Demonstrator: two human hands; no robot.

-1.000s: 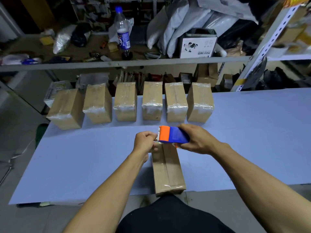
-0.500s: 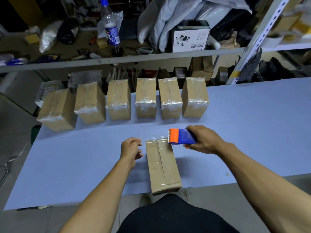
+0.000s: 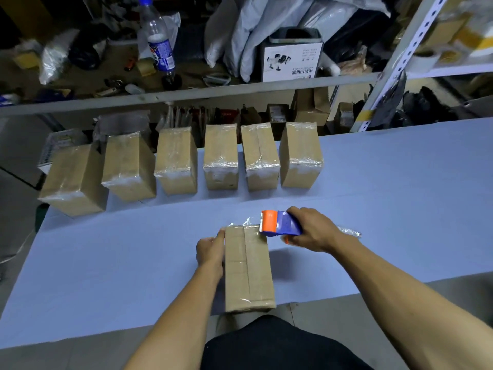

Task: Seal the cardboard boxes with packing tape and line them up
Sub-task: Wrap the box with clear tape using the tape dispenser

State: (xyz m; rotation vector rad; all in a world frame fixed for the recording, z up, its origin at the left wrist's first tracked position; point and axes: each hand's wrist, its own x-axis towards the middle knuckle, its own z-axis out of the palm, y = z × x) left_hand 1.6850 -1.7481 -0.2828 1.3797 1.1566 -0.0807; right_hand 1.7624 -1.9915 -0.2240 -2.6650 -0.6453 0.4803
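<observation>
**Ana:** Cardboard first — how does that box point(image 3: 248, 271) by the near edge of the table point(image 3: 400, 196) handle?

**Ben:** Light and stiff, I'd judge, with hard corners. It lies lengthwise, its near end at the table's near edge, a clear strip running down the top seam. Best taken by the long side walls, where the board won't cave; the taped faces look slick.

**Ana:** And the six sealed boxes point(image 3: 221, 156)?

**Ben:** Lined up along the far edge, side by side with small gaps, glossy film wrinkled over their near ends. The leftmost sits at the far left corner, turned a little out of line.

**Ana:** The hands?

**Ben:** The left hand point(image 3: 210, 251) lies against the box's left wall near its far end, fingers flat on the cardboard, bracing it, not clasping. The right hand point(image 3: 314, 231) is wrapped around the tape dispenser point(image 3: 280, 223) — orange head, blue body — at the box's far right corner.

**Ana:** The tape itself?

**Ben:** A clear band point(image 3: 246, 224) stretches from the orange head across the box's far end. Thin, sticky, quick to crease; I'd keep it taut. Whether it is cut yet, I can't tell.
</observation>
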